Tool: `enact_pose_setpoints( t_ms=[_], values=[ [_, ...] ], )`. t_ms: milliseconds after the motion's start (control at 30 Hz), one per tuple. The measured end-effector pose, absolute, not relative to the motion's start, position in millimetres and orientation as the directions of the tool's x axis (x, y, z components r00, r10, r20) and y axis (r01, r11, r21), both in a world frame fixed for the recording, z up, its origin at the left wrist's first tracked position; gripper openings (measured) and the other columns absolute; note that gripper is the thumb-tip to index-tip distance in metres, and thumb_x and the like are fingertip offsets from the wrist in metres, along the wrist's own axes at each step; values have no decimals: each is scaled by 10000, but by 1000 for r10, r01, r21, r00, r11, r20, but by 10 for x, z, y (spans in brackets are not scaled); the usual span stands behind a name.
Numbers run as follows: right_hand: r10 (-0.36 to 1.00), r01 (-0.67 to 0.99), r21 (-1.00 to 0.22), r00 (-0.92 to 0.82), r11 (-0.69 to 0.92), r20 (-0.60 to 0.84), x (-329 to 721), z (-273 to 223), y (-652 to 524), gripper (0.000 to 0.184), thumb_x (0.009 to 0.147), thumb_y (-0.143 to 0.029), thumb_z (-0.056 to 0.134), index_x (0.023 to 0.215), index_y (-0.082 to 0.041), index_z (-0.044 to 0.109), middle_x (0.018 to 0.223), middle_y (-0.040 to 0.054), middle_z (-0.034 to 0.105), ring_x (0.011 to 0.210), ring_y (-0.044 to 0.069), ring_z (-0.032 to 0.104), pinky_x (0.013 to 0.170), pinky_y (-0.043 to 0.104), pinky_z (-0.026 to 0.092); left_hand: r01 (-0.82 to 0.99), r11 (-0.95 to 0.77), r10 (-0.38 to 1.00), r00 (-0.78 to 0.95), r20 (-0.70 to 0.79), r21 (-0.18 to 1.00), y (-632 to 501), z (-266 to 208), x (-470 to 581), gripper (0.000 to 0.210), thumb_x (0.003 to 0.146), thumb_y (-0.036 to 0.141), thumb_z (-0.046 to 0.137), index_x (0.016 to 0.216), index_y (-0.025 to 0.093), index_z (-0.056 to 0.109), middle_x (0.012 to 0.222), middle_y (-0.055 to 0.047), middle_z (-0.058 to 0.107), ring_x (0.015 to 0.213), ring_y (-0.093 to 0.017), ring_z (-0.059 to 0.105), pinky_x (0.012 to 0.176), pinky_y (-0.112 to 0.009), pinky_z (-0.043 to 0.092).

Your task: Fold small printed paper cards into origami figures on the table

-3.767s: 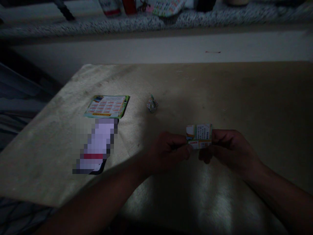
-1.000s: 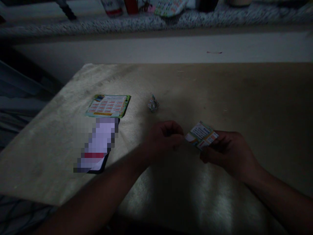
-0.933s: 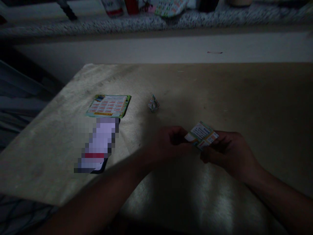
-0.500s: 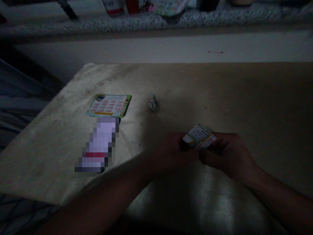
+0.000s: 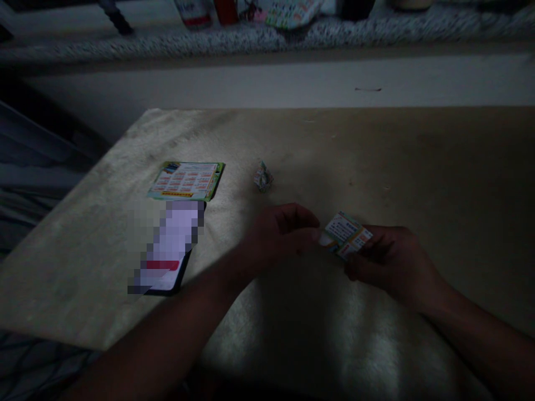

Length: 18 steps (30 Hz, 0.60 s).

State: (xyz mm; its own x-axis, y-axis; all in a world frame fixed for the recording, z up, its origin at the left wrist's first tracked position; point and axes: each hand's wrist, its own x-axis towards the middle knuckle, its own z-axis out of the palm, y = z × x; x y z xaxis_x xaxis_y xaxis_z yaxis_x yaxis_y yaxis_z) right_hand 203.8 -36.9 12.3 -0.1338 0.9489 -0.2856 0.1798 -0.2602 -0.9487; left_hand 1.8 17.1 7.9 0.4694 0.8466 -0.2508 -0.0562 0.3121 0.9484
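Note:
A small piece of printed paper (image 5: 345,234), folded into a diamond shape, is held above the table in front of me. My right hand (image 5: 393,264) grips its right side, thumb beneath the near edge and fingers behind. At the left corner of the paper, my left hand (image 5: 280,231) has its thumb and fingertips closed on the edge; the exact contact is dim. Beyond my left hand, a small pointed paper fold (image 5: 263,178) of similar print stands on the table.
Printed sheets (image 5: 188,181) lie flat at the left, with a phone (image 5: 167,250), its screen lit and blurred out, just in front. The table (image 5: 438,167) meets a pale wall. Above it, a speckled stone ledge (image 5: 355,33) carries a bottle (image 5: 194,14) and other items.
My left hand has shifted left and up from beneath the paper to its left corner, leaving more of the paper showing. My right hand has barely moved.

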Motion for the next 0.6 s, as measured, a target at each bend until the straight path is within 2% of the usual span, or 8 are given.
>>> enact_pose_setpoints(
  t_ms=[133,267,333,467,600],
  values=[
    [955,178,-956,-142,-234,-260,2064,99,-369,51,615,-164,696,621,-185,650,555,-16,610,485,107,505,460,224,401,65,301,806,516,-290,952,96,27,57,253,701,294,827,809,114,686,728,0,664,629,-88,570,586,-202,427],
    [971,191,-960,-79,-206,-224,2109,90,-352,165,633,-190,713,541,-198,576,529,-7,605,477,116,515,456,239,397,52,297,766,584,-270,954,59,-35,56,231,771,295,786,918,131,716,823,-14,697,725,-109,614,703,-232,478],
    [979,189,-964,-46,-185,-197,2122,91,-345,166,650,-200,718,549,-198,586,524,-7,600,478,115,513,456,239,394,87,313,725,622,-297,946,35,-35,66,215,781,291,776,914,134,717,776,4,665,670,-94,574,649,-216,452],
    [983,160,-971,-16,-179,-184,2117,93,-341,212,662,-239,760,562,-199,577,516,-14,572,469,105,493,439,221,367,184,285,669,664,-333,941,-23,-7,119,207,794,316,752,774,126,671,616,54,484,533,-59,379,480,-188,288],
    [983,138,-973,-5,-183,-185,2115,87,-336,233,684,-267,803,584,-200,604,519,-14,581,466,104,492,436,217,377,139,285,674,674,-302,948,-53,-19,157,171,826,303,715,819,134,694,622,52,493,527,-58,389,481,-180,301]
  ],
)
